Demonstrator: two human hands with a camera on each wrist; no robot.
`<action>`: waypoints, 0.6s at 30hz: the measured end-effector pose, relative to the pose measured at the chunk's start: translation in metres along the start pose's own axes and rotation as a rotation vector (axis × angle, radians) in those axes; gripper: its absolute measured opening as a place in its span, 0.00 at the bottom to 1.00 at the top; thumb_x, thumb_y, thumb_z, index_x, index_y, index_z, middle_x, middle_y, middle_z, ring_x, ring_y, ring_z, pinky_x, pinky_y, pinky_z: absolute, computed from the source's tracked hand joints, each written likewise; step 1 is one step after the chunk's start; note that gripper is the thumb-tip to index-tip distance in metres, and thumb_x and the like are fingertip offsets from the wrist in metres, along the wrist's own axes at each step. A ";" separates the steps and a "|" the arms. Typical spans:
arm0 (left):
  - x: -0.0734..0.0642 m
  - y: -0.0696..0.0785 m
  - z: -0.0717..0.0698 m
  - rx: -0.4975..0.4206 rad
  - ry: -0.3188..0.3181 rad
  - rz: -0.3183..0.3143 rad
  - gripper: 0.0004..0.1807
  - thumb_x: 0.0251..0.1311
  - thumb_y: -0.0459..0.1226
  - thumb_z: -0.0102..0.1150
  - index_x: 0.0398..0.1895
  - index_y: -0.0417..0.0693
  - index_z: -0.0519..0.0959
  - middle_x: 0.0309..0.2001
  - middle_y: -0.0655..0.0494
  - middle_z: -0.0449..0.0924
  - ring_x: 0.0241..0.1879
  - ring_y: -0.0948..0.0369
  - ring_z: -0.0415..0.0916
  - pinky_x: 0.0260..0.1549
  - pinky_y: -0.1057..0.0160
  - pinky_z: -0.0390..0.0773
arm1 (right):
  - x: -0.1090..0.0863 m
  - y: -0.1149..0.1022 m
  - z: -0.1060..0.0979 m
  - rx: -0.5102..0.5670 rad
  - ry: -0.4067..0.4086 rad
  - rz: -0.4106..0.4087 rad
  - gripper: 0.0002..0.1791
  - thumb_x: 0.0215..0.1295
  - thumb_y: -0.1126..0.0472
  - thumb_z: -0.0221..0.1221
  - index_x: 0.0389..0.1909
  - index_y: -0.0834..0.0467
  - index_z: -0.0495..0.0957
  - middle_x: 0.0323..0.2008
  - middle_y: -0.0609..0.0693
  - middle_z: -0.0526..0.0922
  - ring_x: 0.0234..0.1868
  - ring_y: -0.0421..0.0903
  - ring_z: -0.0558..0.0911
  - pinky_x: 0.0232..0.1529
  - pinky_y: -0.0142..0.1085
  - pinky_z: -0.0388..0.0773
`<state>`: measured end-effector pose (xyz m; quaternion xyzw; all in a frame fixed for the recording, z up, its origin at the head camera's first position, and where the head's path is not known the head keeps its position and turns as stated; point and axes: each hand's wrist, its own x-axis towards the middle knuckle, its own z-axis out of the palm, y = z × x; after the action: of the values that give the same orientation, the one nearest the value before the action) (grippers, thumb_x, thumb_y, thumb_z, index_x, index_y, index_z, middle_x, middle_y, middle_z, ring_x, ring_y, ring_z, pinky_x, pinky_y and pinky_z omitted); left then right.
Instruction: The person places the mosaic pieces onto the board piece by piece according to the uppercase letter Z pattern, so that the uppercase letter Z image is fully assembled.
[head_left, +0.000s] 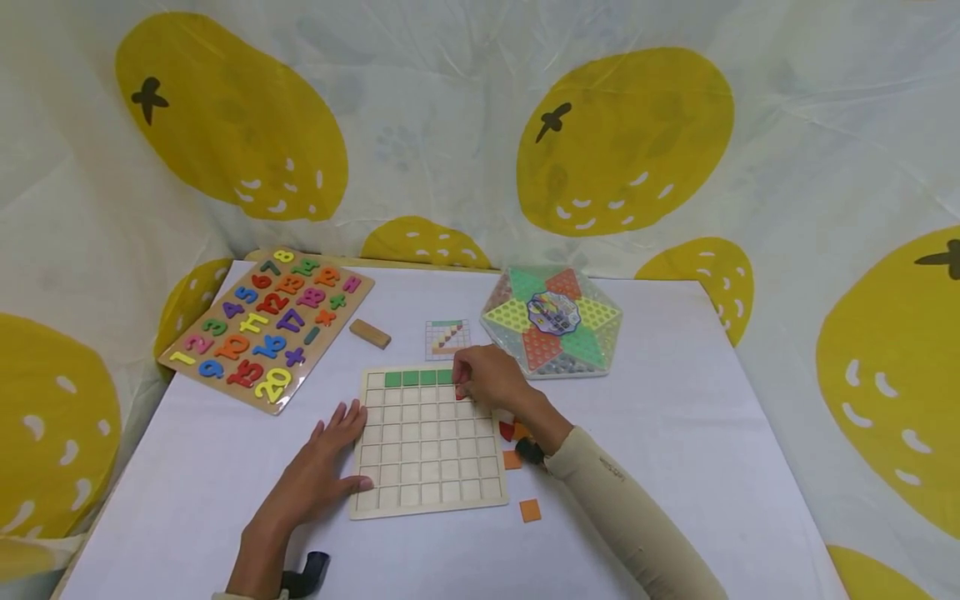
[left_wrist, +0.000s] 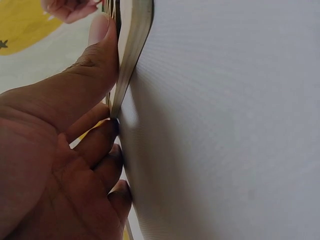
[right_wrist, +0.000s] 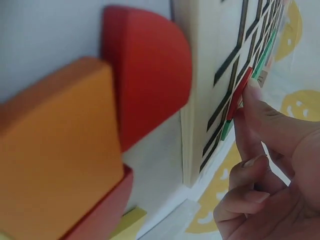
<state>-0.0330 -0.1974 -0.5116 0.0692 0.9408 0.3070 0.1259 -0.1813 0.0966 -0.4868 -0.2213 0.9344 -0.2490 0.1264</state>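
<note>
A wooden grid board lies on the white table, with several green square tiles in its top row. My right hand pinches a small red tile between thumb and index finger, over the upper right cells. Its exact shape is partly covered by the fingers. My left hand rests along the board's left side, thumb on the rim near the lower left corner and the other fingers spread beside the edge. The left wrist view shows that thumb against the board's edge.
Right of the board lie orange square tiles and a red rounded piece. Behind it are a pattern card, a wooden block, a number puzzle and a hexagonal star game board. A fruit-print curtain hangs behind.
</note>
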 end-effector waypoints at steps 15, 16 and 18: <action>0.000 0.002 -0.002 -0.018 -0.010 -0.005 0.63 0.49 0.45 0.84 0.86 0.49 0.55 0.86 0.50 0.48 0.87 0.43 0.38 0.83 0.33 0.44 | -0.043 0.037 -0.031 0.056 0.119 0.054 0.08 0.64 0.62 0.74 0.34 0.48 0.85 0.30 0.40 0.83 0.33 0.42 0.77 0.35 0.35 0.75; 0.000 0.002 -0.002 -0.020 -0.010 -0.006 0.63 0.49 0.44 0.84 0.86 0.49 0.55 0.86 0.51 0.48 0.87 0.43 0.38 0.83 0.33 0.43 | -0.047 0.040 -0.032 0.052 0.112 0.067 0.07 0.64 0.63 0.73 0.35 0.49 0.85 0.30 0.41 0.83 0.33 0.43 0.77 0.36 0.35 0.75; 0.000 0.001 -0.002 -0.021 -0.010 -0.008 0.63 0.49 0.44 0.84 0.86 0.50 0.54 0.86 0.52 0.47 0.87 0.44 0.37 0.83 0.33 0.42 | -0.054 0.045 -0.033 0.047 0.095 0.100 0.06 0.64 0.64 0.72 0.36 0.50 0.86 0.31 0.41 0.83 0.34 0.44 0.77 0.37 0.37 0.76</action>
<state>-0.0332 -0.1974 -0.5097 0.0655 0.9372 0.3160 0.1325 -0.1619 0.1708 -0.4756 -0.1591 0.9431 -0.2745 0.0993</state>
